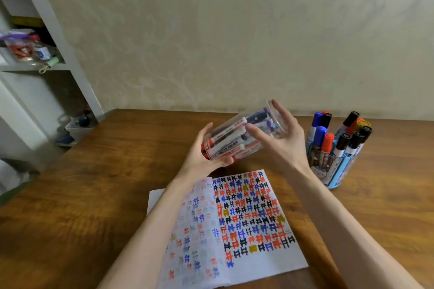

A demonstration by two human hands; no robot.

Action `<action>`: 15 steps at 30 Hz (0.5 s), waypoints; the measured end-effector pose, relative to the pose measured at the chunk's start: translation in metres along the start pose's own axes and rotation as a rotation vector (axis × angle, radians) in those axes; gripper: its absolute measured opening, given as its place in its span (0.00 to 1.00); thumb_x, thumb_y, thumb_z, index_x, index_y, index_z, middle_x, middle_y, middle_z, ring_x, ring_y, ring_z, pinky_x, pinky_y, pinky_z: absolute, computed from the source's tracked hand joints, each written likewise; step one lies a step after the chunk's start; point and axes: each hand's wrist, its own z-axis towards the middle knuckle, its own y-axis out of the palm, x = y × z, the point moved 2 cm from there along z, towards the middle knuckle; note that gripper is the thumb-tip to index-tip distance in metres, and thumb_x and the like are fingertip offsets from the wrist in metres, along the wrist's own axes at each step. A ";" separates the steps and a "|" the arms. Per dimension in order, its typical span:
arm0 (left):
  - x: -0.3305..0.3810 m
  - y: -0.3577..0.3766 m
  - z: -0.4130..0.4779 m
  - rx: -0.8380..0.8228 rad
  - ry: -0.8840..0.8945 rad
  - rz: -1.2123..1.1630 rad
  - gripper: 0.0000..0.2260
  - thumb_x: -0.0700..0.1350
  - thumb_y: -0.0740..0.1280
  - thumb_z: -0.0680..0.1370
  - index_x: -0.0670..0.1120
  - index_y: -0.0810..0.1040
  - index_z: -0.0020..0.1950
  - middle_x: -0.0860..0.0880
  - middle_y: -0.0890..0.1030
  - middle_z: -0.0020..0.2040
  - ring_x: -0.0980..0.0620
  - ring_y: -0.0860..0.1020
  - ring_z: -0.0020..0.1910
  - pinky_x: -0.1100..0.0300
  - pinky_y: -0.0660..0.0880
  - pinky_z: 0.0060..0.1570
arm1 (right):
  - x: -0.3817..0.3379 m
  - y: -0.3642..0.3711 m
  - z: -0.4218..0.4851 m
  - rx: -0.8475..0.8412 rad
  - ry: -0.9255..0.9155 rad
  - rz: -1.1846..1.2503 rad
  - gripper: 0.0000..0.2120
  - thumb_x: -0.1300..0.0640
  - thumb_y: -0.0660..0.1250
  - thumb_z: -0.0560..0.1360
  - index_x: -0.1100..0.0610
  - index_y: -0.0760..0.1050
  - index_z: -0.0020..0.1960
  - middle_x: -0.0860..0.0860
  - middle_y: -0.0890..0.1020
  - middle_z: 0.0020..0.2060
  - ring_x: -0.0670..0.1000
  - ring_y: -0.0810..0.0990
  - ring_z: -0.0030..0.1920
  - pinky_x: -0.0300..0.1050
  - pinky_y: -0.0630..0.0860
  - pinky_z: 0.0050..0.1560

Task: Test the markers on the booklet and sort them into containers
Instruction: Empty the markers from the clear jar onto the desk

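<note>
Cupping the bottom end of the clear jar, your left hand has its grip closed on it: thumb over the top, fingers curled underneath. The jar lies tilted on its side in the air, mouth raised toward the far right, and it is packed with markers lying lengthwise, white barrels with red, black and blue ends.

Your right hand meets the mouth end with a loose, unclenched grip. Its fingers are stretched nearly straight up against the rim and the thumb reaches along the jar's side.

Just below and nearer to you, the booklet lies open on the table, partly under both forearms. Its right page is filled with rows of hash-like test marks in black, red, blue and a few in yellow. The left page shows the same kind of marks, only fainter.

To the right of your right hand stands a blue-trimmed cup, upright on the table, holding a second bunch of pens with caps up: black, blue, red and orange.

At the far left a white shelf unit holds assorted clutter, too blurred to identify.
</note>
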 end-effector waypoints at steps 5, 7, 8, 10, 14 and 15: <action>-0.002 0.000 0.001 0.032 -0.025 0.063 0.45 0.61 0.78 0.66 0.57 0.63 0.80 0.59 0.73 0.71 0.60 0.71 0.68 0.62 0.74 0.61 | -0.011 -0.003 0.018 -0.032 -0.047 -0.070 0.44 0.29 0.79 0.63 0.36 0.70 0.76 0.51 0.71 0.77 0.54 0.77 0.71 0.58 0.82 0.63; -0.002 -0.001 0.002 0.024 0.006 0.062 0.40 0.60 0.77 0.70 0.57 0.65 0.79 0.63 0.73 0.66 0.66 0.72 0.62 0.73 0.72 0.52 | -0.012 -0.004 0.018 -0.036 -0.056 -0.067 0.44 0.30 0.80 0.63 0.38 0.71 0.76 0.51 0.71 0.77 0.54 0.77 0.71 0.57 0.82 0.63; -0.003 -0.002 0.003 0.018 0.015 0.064 0.39 0.60 0.76 0.71 0.57 0.65 0.79 0.64 0.73 0.66 0.69 0.73 0.60 0.74 0.72 0.50 | -0.013 -0.005 0.017 -0.033 -0.067 -0.065 0.43 0.32 0.81 0.64 0.38 0.71 0.76 0.51 0.70 0.77 0.54 0.76 0.72 0.56 0.82 0.64; -0.005 -0.003 0.004 0.008 0.021 0.064 0.37 0.60 0.75 0.72 0.57 0.66 0.79 0.63 0.74 0.66 0.70 0.73 0.59 0.73 0.72 0.51 | -0.015 -0.007 0.015 -0.017 -0.082 -0.066 0.40 0.37 0.81 0.66 0.41 0.72 0.76 0.52 0.70 0.77 0.54 0.76 0.72 0.52 0.82 0.64; -0.005 -0.003 0.004 -0.036 0.023 0.079 0.35 0.57 0.75 0.73 0.57 0.66 0.78 0.67 0.75 0.61 0.77 0.74 0.56 0.76 0.74 0.48 | -0.020 -0.010 0.013 -0.005 -0.125 -0.080 0.38 0.41 0.81 0.68 0.44 0.74 0.75 0.52 0.70 0.76 0.49 0.75 0.69 0.26 0.78 0.53; -0.006 -0.003 0.004 -0.046 0.028 0.078 0.35 0.57 0.75 0.73 0.57 0.67 0.78 0.67 0.75 0.61 0.79 0.73 0.55 0.78 0.74 0.47 | -0.022 -0.011 0.012 -0.002 -0.138 -0.089 0.38 0.43 0.81 0.69 0.45 0.74 0.76 0.51 0.70 0.76 0.47 0.73 0.68 0.21 0.75 0.49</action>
